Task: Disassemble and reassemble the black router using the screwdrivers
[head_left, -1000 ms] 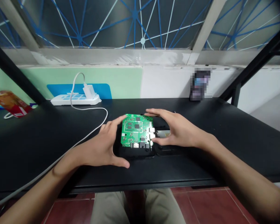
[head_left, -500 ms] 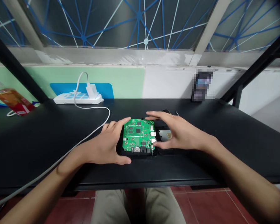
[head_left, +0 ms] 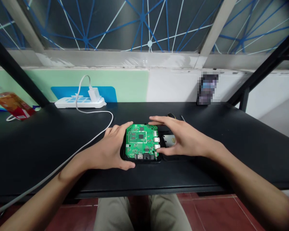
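A green circuit board (head_left: 141, 142) lies component side up in a shallow black case (head_left: 135, 160) near the front of the desk. White-framed ports line the board's right edge, and other sockets sit along its near edge. Around the left side of the case curves my left hand (head_left: 109, 149), fingers at the far corner and thumb at the near one. My right hand (head_left: 186, 136) spans the board's right side, thumb by the lower port and fingertips at the far right corner. Partly under that hand lies a black piece with a silver metal plate (head_left: 168, 140).
A white power strip (head_left: 80, 102) with a plugged-in charger (head_left: 94, 94) stands at the back left. Its white cable (head_left: 96, 136) runs past my left arm. A tilted drink bottle (head_left: 13, 104) is far left. A blurred phone-like object (head_left: 207, 89) leans against the wall. A thin rod (head_left: 182, 118) lies behind my right hand.
The board has shifted slightly left and toward me against the case, and my right hand has moved with it. My left hand stays almost still.
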